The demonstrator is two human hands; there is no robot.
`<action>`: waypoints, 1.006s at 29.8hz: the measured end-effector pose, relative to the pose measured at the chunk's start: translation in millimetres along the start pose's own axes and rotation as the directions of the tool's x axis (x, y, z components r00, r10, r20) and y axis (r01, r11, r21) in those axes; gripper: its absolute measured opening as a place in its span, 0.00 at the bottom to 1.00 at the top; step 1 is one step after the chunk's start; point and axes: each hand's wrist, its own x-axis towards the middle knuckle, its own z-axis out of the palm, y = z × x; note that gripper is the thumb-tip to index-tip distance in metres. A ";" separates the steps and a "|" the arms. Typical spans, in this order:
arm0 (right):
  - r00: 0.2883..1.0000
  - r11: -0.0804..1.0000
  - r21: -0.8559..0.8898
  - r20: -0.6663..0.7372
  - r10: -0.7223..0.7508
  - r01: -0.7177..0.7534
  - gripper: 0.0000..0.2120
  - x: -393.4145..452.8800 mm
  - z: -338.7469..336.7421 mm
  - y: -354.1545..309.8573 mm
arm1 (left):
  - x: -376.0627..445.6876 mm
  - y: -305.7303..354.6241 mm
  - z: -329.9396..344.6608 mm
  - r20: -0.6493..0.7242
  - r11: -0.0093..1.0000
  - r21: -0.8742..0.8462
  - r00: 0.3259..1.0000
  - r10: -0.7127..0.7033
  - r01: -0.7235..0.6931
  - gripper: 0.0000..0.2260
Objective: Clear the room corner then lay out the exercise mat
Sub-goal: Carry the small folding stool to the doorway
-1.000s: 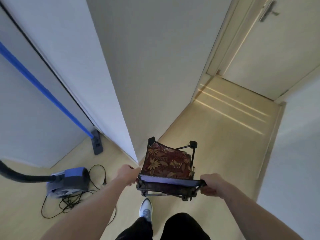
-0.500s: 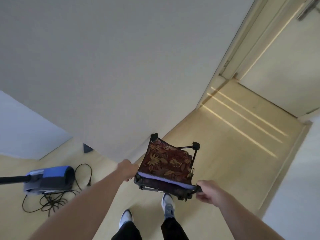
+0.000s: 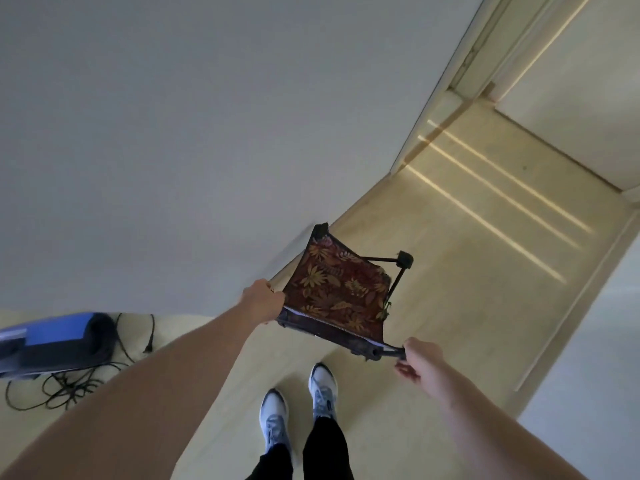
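Pale wood flooring (image 3: 433, 289) is running past a grey wall (image 3: 207, 133) toward a closed door (image 3: 588, 98). Behind at left, a blue vacuum cleaner (image 3: 59, 341) is lying among its loose cord (image 3: 69, 386). The folding stool (image 3: 336, 292), floral seat up, is being carried low over the floor beside the wall. Its far corner is passing close to the wall and could scrape it. The left hand (image 3: 261, 301) is gripping the near left frame end, fingers curled; the right hand (image 3: 420, 358) is pinching the right frame end. No exercise mat is in view.

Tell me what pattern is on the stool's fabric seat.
The folding stool seat is dark red with gold and orange leaf shapes, plain in the head view.
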 end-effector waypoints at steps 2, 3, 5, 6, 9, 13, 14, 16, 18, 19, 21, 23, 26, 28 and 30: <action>0.999 0.999 0.028 -0.005 0.032 -0.032 0.10 9.8 7.4 2.5 | 15.3 7.5 6.5 -0.019 0.999 -0.042 1.000 0.019 -0.020 0.17; 0.999 0.998 0.055 -0.002 0.036 -0.035 0.10 15.2 10.9 2.1 | 24.2 12.0 8.3 -0.021 0.996 -0.080 0.999 0.026 -0.028 0.18; 0.999 0.997 0.068 0.020 0.031 -0.032 0.11 23.1 15.5 0.6 | 41.9 21.1 12.1 -0.016 0.989 -0.146 1.000 0.024 -0.026 0.21; 0.999 0.998 0.059 0.046 0.010 -0.012 0.11 26.7 17.8 -1.1 | 50.2 25.5 13.7 -0.006 0.985 -0.171 1.000 0.020 -0.021 0.22; 0.995 0.996 0.088 0.100 -0.018 0.009 0.09 37.1 22.4 -2.7 | 67.2 36.6 19.0 0.024 0.980 -0.198 0.999 0.037 -0.031 0.23; 0.997 0.990 0.135 0.062 0.042 -0.050 0.08 56.7 34.4 -4.1 | 79.8 39.6 24.3 0.085 0.988 -0.144 0.994 0.069 -0.057 0.29; 0.998 0.995 0.093 0.059 0.033 -0.039 0.06 60.1 34.6 -1.7 | 79.0 37.4 25.6 0.115 0.990 -0.129 0.990 0.077 -0.062 0.30; 0.998 0.999 0.040 0.066 -0.016 0.014 0.05 61.7 36.5 5.7 | 76.1 29.5 27.4 0.161 0.991 -0.100 0.981 0.108 -0.093 0.32; 0.998 0.999 0.002 0.030 -0.048 0.048 0.13 60.0 37.9 13.1 | 67.2 23.7 26.3 0.140 0.987 -0.091 0.979 0.145 -0.134 0.32; 0.996 0.995 -0.063 -0.022 -0.084 0.083 0.19 58.3 37.9 16.6 | 61.9 21.1 26.0 0.114 0.983 -0.077 0.978 0.173 -0.165 0.30; 0.976 0.929 -0.312 -0.024 -0.216 0.198 0.26 28.0 34.6 17.4 | 42.7 12.6 20.1 0.107 0.977 -0.048 0.972 0.211 -0.206 0.25; 0.947 0.805 -0.509 0.075 -0.311 0.304 0.28 -8.7 30.4 18.7 | 16.2 -2.5 11.7 0.143 0.973 0.043 0.965 0.219 -0.227 0.26; 0.925 0.725 -0.577 0.193 -0.326 0.376 0.27 -48.9 32.2 21.1 | -21.0 -29.4 5.0 0.169 0.967 0.141 0.967 0.189 -0.214 0.25; 0.892 0.668 -0.592 0.280 -0.355 0.452 0.27 -78.9 33.1 13.3 | -56.2 -41.4 -7.2 0.181 0.979 0.096 0.971 0.158 -0.177 0.23; 0.860 0.612 -0.604 0.353 -0.368 0.510 0.27 -104.9 33.6 9.4 | -86.0 -50.5 -16.0 0.165 0.986 0.051 0.975 0.149 -0.159 0.22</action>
